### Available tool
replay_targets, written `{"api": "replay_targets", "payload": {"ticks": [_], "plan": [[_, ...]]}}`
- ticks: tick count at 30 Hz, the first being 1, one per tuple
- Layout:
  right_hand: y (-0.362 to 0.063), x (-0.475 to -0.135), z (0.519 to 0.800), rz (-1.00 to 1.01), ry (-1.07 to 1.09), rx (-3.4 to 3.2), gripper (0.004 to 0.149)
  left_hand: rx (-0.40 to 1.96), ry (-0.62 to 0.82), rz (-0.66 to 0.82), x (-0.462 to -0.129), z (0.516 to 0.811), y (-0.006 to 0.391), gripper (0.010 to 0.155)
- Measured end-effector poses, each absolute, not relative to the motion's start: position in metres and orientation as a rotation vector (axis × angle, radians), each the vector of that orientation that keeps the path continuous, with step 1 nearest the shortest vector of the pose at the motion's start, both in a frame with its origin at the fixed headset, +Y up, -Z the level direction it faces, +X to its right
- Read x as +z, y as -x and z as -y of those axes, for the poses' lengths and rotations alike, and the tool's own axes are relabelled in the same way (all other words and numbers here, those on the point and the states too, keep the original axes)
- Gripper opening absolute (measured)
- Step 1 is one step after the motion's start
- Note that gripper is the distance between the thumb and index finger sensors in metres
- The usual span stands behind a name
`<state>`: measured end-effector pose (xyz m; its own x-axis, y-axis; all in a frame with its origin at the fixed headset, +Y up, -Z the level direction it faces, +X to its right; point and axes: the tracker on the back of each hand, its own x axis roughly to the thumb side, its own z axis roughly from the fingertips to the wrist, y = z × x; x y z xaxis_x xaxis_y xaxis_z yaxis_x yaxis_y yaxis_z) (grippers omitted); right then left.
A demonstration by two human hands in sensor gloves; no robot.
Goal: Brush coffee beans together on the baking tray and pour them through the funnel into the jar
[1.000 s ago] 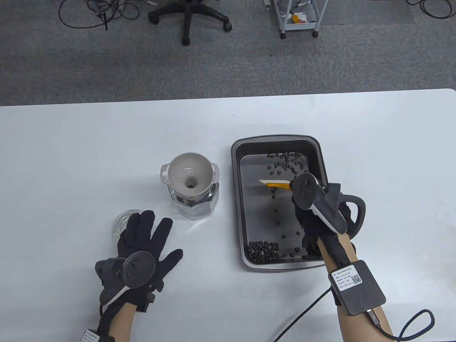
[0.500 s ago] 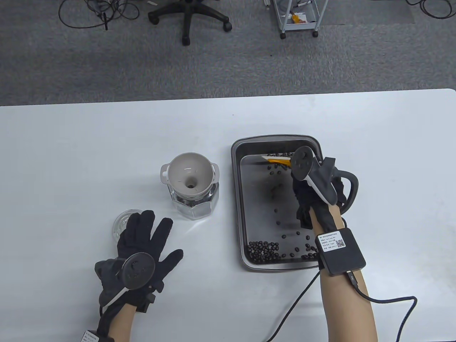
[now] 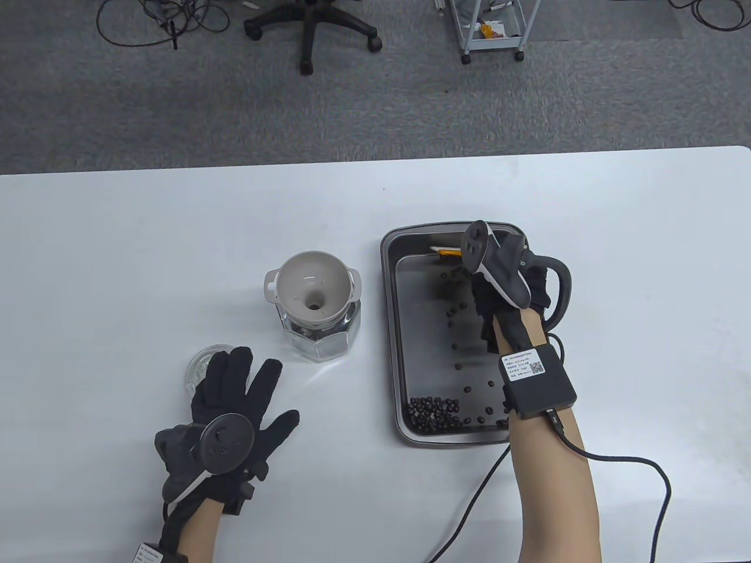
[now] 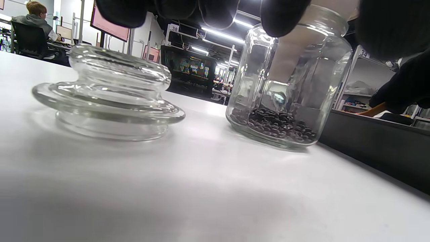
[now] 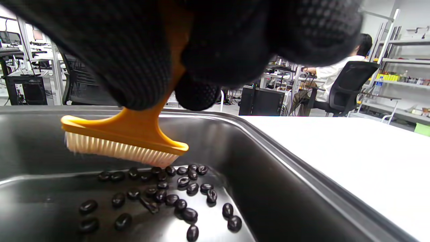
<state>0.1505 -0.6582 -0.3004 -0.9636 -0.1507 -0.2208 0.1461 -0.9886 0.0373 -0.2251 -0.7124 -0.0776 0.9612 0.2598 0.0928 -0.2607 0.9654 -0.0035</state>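
Observation:
A dark metal baking tray [image 3: 389, 328] lies right of centre with coffee beans [image 3: 434, 411] heaped at its near edge and more beans [image 5: 181, 196] scattered near its far end. My right hand [image 3: 499, 275] grips the handle of an orange brush [image 5: 124, 137] whose white bristles hang just beyond the far beans, by the tray's far wall. A grey funnel [image 3: 312, 288] sits in the glass jar [image 4: 289, 84], which holds some beans at its bottom. My left hand [image 3: 234, 404] lies flat on the table, fingers spread, holding nothing.
A glass lid [image 4: 107, 97] lies on the table just beyond my left fingertips [image 3: 234, 358]. A black cable [image 3: 622, 463] trails from my right wrist across the table's near right. An office chair [image 3: 311, 29] and a cart [image 3: 493, 26] stand on the carpet beyond the table.
My right hand has carried the brush from the tray's middle up to its far end. The left hand has stayed in place.

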Motion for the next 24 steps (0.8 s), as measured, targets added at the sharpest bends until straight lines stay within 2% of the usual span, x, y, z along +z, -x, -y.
{"api": "replay_targets", "payload": {"ticks": [6, 13, 20, 24], "plan": [[-0.149, -0.297, 0.667, 0.108, -0.307, -2.948, 0.034, 0.276, -0.029, 0.084, -0.077, 0.71, 0.227, 0.082], [-0.147, -0.287, 0.661, 0.22, -0.243, -2.932, 0.035, 0.264, -0.047, 0.068, -0.075, 0.707, 0.231, 0.082], [-0.145, -0.29, 0.641, 0.15, -0.248, -2.977, 0.036, 0.228, -0.077, 0.083, -0.071, 0.702, 0.226, 0.082], [-0.137, -0.3, 0.646, 0.149, -0.259, -2.945, 0.036, 0.214, -0.091, 0.091, -0.069, 0.7, 0.225, 0.082]]}}
